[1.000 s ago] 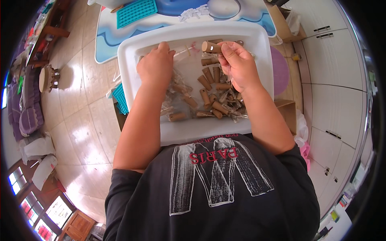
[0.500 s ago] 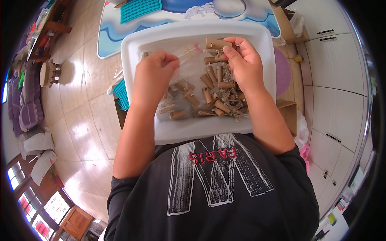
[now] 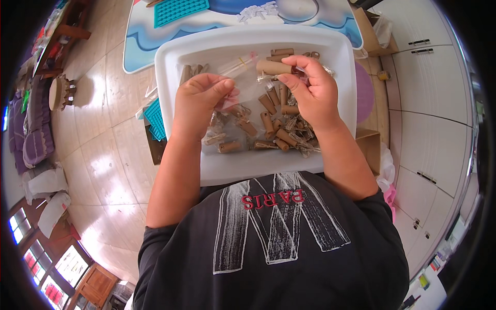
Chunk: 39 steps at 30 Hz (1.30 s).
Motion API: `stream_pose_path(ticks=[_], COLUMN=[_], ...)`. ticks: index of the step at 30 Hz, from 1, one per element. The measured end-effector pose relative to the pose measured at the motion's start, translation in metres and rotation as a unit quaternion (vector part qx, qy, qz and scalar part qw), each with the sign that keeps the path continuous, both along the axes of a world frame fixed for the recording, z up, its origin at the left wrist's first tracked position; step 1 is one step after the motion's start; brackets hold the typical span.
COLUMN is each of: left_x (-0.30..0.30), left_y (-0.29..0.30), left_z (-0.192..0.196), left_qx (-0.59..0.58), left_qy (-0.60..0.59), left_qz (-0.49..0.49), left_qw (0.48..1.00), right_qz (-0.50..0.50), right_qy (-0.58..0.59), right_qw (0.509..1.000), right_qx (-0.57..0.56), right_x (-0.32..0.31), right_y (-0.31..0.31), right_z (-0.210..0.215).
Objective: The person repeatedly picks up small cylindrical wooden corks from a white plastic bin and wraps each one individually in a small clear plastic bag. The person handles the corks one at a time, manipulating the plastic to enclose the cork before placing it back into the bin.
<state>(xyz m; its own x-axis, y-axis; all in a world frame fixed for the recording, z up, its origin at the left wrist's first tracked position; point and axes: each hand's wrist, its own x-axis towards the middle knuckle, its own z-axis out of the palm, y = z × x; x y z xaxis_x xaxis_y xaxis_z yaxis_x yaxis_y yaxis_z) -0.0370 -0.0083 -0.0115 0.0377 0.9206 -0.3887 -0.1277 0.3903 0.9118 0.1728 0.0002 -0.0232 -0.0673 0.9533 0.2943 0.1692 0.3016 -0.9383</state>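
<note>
Brown tube (image 3: 273,67), upper centre | right hand (image 3: 312,92) clamps its right end, likely to leave the rest exposed | left hand (image 3: 199,101), left of centre, fingertips together; anything pinched, cannot tell | white tub (image 3: 258,169) beneath, walls apparently penning loose tubes (image 3: 267,123) | blue-white table (image 3: 144,49), top

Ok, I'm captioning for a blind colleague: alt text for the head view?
A person's right hand holds a brown cylinder over a white tub of similar cylinders; the left hand is near clear plastic. A blue-and-white tabletop lies beyond.
</note>
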Motion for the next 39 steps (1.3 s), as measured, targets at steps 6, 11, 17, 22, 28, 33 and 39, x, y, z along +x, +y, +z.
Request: stream_pose_path(ticks=[6, 11, 17, 22, 28, 33, 39], left_x=[0.003, 0.006, 0.003, 0.002, 0.010, 0.009, 0.004], left_y=[0.001, -0.001, 0.000, -0.001, 0.002, -0.001, 0.000], left_z=[-0.001, -0.006, -0.001, -0.001, -0.003, -0.011, -0.019], left_qx=[0.010, -0.066, -0.110, -0.125, -0.123, -0.122, -0.080], left_qy=[0.023, -0.021, -0.048, -0.073, 0.054, -0.124, -0.113], left_qz=[-0.055, -0.156, -0.230, -0.255, -0.277, -0.213, -0.264], left_qw=[0.998, 0.985, 0.966, 0.956, 0.952, 0.961, 0.955], right_qz=[0.060, 0.120, 0.177, 0.219, 0.238, 0.210, 0.242], right_qy=[0.000, 0.027, -0.010, -0.013, -0.073, -0.032, 0.025], right_qw=[0.997, 0.986, 0.974, 0.956, 0.952, 0.945, 0.936], right_qx=[-0.056, -0.115, -0.144, -0.192, -0.175, -0.249, -0.256], right_x=[0.000, 0.002, 0.008, 0.011, 0.006, 0.011, 0.002], right_y=[0.001, 0.002, 0.004, 0.005, 0.004, 0.004, 0.002], right_z=[0.002, -0.001, 0.002, 0.006, 0.003, 0.010, 0.007])
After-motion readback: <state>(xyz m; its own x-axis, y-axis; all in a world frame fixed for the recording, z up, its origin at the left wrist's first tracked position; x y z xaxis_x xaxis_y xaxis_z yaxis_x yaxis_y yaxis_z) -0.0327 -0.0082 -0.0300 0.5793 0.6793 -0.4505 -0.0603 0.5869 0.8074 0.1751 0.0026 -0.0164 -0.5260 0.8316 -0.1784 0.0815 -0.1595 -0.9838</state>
